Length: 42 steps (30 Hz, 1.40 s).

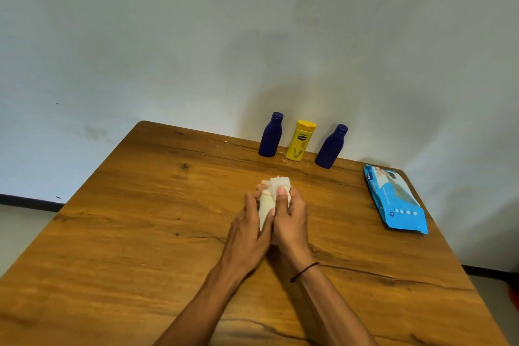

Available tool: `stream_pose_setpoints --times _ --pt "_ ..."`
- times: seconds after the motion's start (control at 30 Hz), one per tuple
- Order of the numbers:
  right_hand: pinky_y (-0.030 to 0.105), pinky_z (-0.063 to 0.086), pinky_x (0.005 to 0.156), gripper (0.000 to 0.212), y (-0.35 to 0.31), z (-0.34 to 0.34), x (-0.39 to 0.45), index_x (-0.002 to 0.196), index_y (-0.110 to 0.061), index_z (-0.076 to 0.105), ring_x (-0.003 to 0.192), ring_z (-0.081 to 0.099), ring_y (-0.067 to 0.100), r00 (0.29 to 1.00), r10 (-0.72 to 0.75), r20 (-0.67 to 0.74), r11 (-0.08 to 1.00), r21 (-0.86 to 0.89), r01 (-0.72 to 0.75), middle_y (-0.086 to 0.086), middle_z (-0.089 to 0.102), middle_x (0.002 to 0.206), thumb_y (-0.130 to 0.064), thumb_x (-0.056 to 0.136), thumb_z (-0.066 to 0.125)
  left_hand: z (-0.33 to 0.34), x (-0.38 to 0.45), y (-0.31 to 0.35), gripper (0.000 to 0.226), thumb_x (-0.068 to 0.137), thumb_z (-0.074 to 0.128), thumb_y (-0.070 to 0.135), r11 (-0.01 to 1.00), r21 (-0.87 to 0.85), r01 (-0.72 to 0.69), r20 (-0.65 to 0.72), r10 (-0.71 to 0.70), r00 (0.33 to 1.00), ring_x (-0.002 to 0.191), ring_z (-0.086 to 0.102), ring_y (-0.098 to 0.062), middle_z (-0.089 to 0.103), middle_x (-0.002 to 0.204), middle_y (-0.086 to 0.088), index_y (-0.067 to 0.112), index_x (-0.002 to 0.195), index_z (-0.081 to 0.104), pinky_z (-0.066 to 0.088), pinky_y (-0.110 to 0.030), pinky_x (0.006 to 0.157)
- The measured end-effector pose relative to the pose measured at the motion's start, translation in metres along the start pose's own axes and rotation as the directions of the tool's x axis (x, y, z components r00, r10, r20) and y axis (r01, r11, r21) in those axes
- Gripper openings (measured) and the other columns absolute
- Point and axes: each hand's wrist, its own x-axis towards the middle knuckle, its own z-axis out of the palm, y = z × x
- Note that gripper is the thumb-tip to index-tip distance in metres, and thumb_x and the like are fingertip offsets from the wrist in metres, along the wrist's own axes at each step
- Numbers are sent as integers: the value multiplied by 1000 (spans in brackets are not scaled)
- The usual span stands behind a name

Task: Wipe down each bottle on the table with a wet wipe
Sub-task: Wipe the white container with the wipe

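Over the middle of the wooden table [134, 233] my left hand [247, 230] grips a cream-coloured bottle [265, 209], most of it hidden by my fingers. My right hand [292, 219] pinches a crumpled white wet wipe [278, 182] against the bottle's top end. At the table's far edge by the wall stand three bottles in a row: a dark blue bottle [271, 135], a yellow bottle [300, 141] and a second dark blue bottle [331, 146].
A blue pack of wet wipes [396, 199] lies flat near the table's right edge. A pale wall rises right behind the bottles. The floor shows beyond the table's left and right edges.
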Motion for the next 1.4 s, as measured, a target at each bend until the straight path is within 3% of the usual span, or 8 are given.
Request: stream_pose_setpoints --times 0.13,0.23,0.37,0.53,0.77,0.97,1.13,1.4 --pt "68 54 96 35 -6 -8 4 111 -26 71 108 69 43 988 90 123 973 202 -114 15 75 110 -40 113 40 -8 1 4 95 104 64 42 992 -126 18 219 10 976 131 62 -10 48 162 4 53 165 -7 58 -41 105" --pt "57 58 96 35 -4 -10 5 109 -31 72 101 70 35 977 131 167 953 250 -171 15 74 108 -38 113 39 -10 1 4 79 109 52 46 986 -166 -26 225 64 972 133 60 -3 47 164 9 57 164 -5 57 -34 106" --pt "30 53 54 37 -5 -15 8 107 -39 74 79 66 27 952 202 230 928 265 -261 10 72 95 -48 111 39 -9 1 1 67 108 47 60 963 -270 15 275 62 959 97 78 -14 74 126 10 54 165 12 66 -37 81" --pt "46 61 87 37 -8 -19 20 115 -23 67 94 75 24 954 205 220 943 216 -253 6 80 107 -45 113 37 -11 5 -6 68 102 49 70 929 -345 132 336 -9 942 94 80 -17 74 123 10 46 161 28 67 -40 80" --pt "64 57 91 41 -13 -10 11 119 -18 65 103 72 38 961 108 255 994 -23 -106 16 74 110 -45 113 35 -9 6 -8 58 106 40 69 877 -465 118 179 -38 983 117 70 -12 69 133 15 42 157 37 58 -23 89" --pt "62 53 92 38 -4 -13 -10 115 -24 60 71 71 20 917 -17 398 933 -323 157 10 73 85 -47 113 30 -8 12 -12 52 101 42 74 854 -511 103 -57 -153 987 78 68 -10 72 96 3 33 130 55 54 -25 63" --pt "55 47 103 36 0 -16 -20 124 -25 59 96 66 14 891 -60 450 868 -417 269 -3 70 99 -42 115 29 -8 17 -17 54 97 44 70 824 -550 138 -122 -243 962 68 64 -12 69 87 1 24 124 55 50 -31 53" --pt "52 62 78 46 -22 -12 0 114 -18 62 84 74 24 948 23 317 955 -289 73 8 74 97 -52 111 31 -13 13 -11 39 108 42 62 837 -525 153 160 -79 984 65 66 -12 72 91 0 39 138 49 50 -24 50"
